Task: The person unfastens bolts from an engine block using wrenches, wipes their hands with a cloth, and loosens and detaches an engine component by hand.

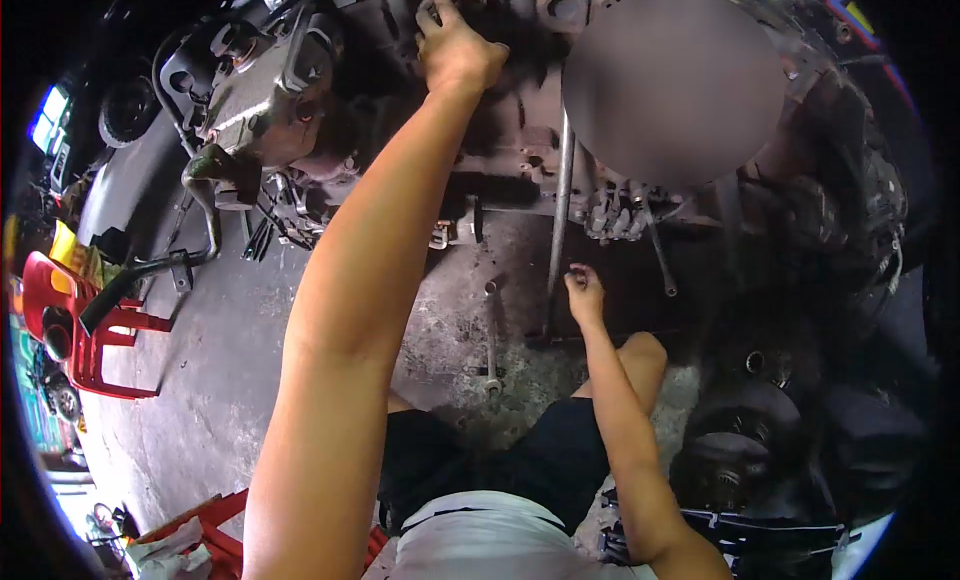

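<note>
My left hand (458,48) is stretched far forward to the large greasy engine assembly (500,145) at the top of the view. Its fingers are curled against the dark upper part, and what they grip, if anything, cannot be made out. Lower down, my right hand (586,296) hovers over the floor with thumb and fingers bent together. Whatever sits between those fingertips is too small to name. Just left of it, a long metal bar (561,215) slants down from the engine. A wrench (491,340) lies on the floor between my legs.
A second wrench-like tool (660,248) extends below the engine on the right. Red plastic chairs (95,330) stand at left, near a bent pipe (205,205). Dark round parts (745,430) sit at lower right. A round blurred patch hides part of the engine.
</note>
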A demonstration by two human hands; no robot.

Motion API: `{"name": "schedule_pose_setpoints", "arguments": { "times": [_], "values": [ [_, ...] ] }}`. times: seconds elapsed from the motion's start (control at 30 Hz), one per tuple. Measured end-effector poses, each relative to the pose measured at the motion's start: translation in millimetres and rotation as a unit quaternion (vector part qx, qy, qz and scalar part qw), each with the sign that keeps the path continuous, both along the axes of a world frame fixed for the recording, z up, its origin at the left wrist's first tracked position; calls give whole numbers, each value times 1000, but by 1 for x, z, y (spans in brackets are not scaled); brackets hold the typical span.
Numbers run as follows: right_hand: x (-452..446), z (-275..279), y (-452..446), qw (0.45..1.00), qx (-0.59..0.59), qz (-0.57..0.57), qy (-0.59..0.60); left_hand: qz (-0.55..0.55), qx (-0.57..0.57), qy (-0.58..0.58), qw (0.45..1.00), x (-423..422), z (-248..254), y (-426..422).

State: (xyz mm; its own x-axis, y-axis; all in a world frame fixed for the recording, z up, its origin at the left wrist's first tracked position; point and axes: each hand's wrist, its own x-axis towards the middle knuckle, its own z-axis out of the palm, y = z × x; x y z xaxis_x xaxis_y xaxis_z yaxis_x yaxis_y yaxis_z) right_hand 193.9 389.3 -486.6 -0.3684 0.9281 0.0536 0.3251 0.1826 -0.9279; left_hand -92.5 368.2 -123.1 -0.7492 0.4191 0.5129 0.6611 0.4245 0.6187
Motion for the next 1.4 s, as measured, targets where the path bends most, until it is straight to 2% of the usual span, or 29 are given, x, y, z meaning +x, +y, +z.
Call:
{"name": "schedule_pose_setpoints", "arguments": {
  "times": [0.03, 0.1, 0.2, 0.23, 0.33, 0.4, 0.43, 0.47, 0.5, 0.53, 0.6, 0.7, 0.77, 0.83, 0.9, 0.97, 1.03, 1.13, 1.2, 1.27, 1.3, 1.33, 1.37, 1.4],
  "values": [
    [-3, -8, -6, 1000, -12, 4, -7, 5, 1, 17, 1000, 3, -1, 0],
    [-12, -35, -13, 999, -39, 2, -17, 1, -30, -23, 999, 11, 14, -3],
    [-16, -46, -18, 998, 24, -7, -52, 3, -36, -21, 999, 11, 11, -4],
    [-17, -33, -27, 999, -1, -35, 6, 7, -33, -18, 999, 9, 9, -2],
    [-13, -39, -47, 993, 85, -50, -61, -13, -6, -27, 1000, 6, 7, -1],
    [-16, -46, -67, 993, 77, -16, -87, -18, -21, -38, 999, 1, 7, 2],
    [-16, -48, -80, 981, 175, 0, -83, -6, -18, -36, 999, 0, 3, 4],
    [-16, -49, -91, 984, 148, 32, -95, -13, -8, -17, 1000, -3, 0, 4],
    [-20, -59, -102, 971, 209, 26, -112, -13, 1, -4, 1000, -1, -1, 3],
    [-17, -55, -110, 977, 115, 106, -145, -12, 11, 9, 1000, 1, -3, 1],
    [-12, -29, -118, 940, -22, 203, -273, -13, 9, 12, 1000, 2, -2, 0],
    [10, -76, -101, 890, -104, 173, -410, -9, 4, 6, 1000, 5, 2, -1],
    [30, -100, -74, 884, -238, -1, -402, 5, -4, -5, 1000, 5, 5, 3],
    [51, -141, -39, 848, -266, -131, -438, 11, -9, 19, 1000, -1, -2, 6],
    [52, -134, -27, 821, -299, -288, -391, 48, 3, 56, 997, 10, -7, 7],
    [60, -148, -18, 795, -311, -361, -377, 11, -33, 58, 998, -6, -13, 5],
    [80, -202, -6, 785, -302, -353, -410, -10, -58, 62, 996, -14, -13, 9],
    [90, -221, 9, 794, -366, -315, -369, 7, -74, 68, 995, -8, -10, 10],
    [99, -249, 16, 773, -384, -306, -402, 17, -85, 64, 994, -5, -7, 9],
    [94, -242, 6, 720, -351, -551, -236, 9, -74, 47, 996, -5, -5, 10],
    [87, -185, -9, 745, -380, -543, -75, 10, -69, 50, 996, -6, -8, 11],
    [77, -110, -25, 735, -414, -531, 81, 14, -64, 57, 996, -7, -9, 10],
    [78, -93, -43, 703, -462, -469, 268, 18, -69, 47, 996, -3, -6, 9],
    [79, -75, -61, 628, -522, -398, 418, 10, -59, 32, 998, -4, -6, 9]
  ]
}}
